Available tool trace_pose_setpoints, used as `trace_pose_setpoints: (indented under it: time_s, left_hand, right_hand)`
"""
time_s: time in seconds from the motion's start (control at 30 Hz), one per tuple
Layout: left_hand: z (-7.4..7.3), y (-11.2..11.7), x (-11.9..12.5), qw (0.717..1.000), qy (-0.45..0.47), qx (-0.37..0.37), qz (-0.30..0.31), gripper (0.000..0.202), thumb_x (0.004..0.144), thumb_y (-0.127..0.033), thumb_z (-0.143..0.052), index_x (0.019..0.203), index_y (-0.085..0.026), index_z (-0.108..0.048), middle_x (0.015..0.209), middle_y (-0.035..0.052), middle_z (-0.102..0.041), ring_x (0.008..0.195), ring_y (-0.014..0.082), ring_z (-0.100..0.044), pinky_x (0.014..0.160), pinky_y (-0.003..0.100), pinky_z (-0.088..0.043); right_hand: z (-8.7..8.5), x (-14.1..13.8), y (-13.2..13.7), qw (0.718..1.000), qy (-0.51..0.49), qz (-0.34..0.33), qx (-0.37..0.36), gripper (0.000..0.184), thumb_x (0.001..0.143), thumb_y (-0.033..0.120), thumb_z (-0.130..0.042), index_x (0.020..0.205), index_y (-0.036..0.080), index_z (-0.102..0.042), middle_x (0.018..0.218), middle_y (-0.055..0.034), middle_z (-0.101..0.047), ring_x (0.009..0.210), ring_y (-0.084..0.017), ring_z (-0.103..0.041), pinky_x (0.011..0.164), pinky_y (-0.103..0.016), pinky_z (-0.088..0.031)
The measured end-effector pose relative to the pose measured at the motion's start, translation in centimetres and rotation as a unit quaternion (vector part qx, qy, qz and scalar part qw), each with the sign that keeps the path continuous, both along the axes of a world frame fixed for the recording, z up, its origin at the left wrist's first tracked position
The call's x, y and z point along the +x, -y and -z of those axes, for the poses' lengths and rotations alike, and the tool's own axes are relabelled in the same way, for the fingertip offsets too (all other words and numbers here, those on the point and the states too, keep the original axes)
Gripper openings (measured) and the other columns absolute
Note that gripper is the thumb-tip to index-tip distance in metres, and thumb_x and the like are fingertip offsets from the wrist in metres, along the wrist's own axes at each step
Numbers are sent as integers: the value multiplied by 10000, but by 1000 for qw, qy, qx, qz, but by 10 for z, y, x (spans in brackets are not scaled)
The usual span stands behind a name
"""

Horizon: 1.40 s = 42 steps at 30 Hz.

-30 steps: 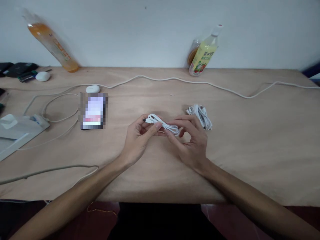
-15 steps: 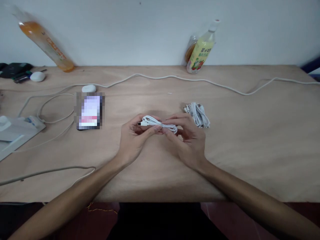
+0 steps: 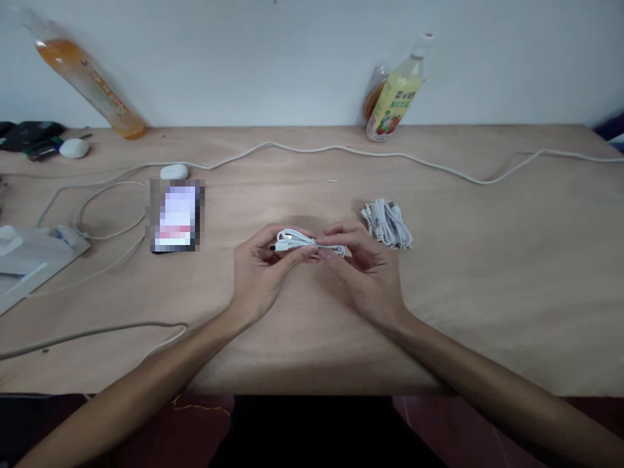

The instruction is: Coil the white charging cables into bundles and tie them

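A white USB cable point(image 3: 291, 238), folded into a bundle and gathered at its middle, is held between both hands above the table. Its plug with a dark tip points left. My left hand point(image 3: 258, 270) is closed around the bundle's left half, thumb pressed near the middle. At the right half, my right hand point(image 3: 368, 270) pinches the cable with thumb and fingers, partly covering the loops. Just beyond the right hand lies a pile of similar bundled white cables point(image 3: 387, 224).
A phone point(image 3: 176, 214) and a white earbud case point(image 3: 174, 172) lie to the left. One long white cord point(image 3: 336, 149) crosses the wooden table point(image 3: 511, 273). By the wall stand an orange drink bottle point(image 3: 92, 91) and a yellow-labelled bottle point(image 3: 397, 97). A white box point(image 3: 39, 260) sits at far left.
Both hands keep hold of the cable bundle. The fingers of my right hand have shifted slightly on its right half, and the plug has tilted a little.
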<state>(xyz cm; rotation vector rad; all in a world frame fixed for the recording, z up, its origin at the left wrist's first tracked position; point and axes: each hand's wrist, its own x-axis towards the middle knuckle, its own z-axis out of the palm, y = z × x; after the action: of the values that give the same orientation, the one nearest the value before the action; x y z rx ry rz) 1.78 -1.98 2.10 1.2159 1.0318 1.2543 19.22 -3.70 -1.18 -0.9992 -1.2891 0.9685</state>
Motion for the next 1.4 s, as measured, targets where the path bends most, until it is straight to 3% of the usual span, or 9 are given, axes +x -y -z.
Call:
trace_pose_setpoints:
  time_s: [0.23,0.57,1.0,1.23,1.4]
  left_hand:
    - [0,1,1,1000,4,1,-2,191,811,-310,-967,886,-208,-824,829,13,-849,738,210,-834,754,317,-721]
    - [2,2,1,1000,-4,-2,-6,263,797,-389,-983,894,-200,-827,843,22,-847,740,213,-833,758,326,-725]
    - [2,3,1,1000,-21,3,-8,292,798,-425,-979,899,-199,-823,861,31,-849,749,224,-837,760,343,-731]
    - [2,3,1,1000,-9,-3,-18,234,815,-352,-964,903,-193,-816,875,29,-853,747,219,-840,749,330,-729]
    - [-1,3,2,1000,-5,-7,-22,312,776,-431,-998,876,-205,-808,842,25,-850,738,224,-837,732,328,-730]
  right_hand:
    - [-3,-4,3,999,-38,5,-15,169,902,218,-839,1009,347,-864,1128,-42,-748,1123,-225,-719,719,-301,-636]
    - [-2,-2,2,996,-64,-23,-63,129,900,266,-856,990,356,-877,1138,-27,-779,1180,-239,-725,903,-383,-671]
    - [1,-2,3,996,-53,-21,-63,103,910,287,-848,976,362,-876,1172,-40,-765,1205,-258,-708,747,-341,-657]
    - [-5,-4,3,996,-61,-19,-57,117,934,266,-815,1028,333,-836,1099,-19,-797,1016,-210,-748,680,-303,-632]
    - [-6,-2,2,999,-10,11,-34,41,939,304,-824,978,312,-832,1099,-40,-769,1017,-212,-735,597,-268,-585]
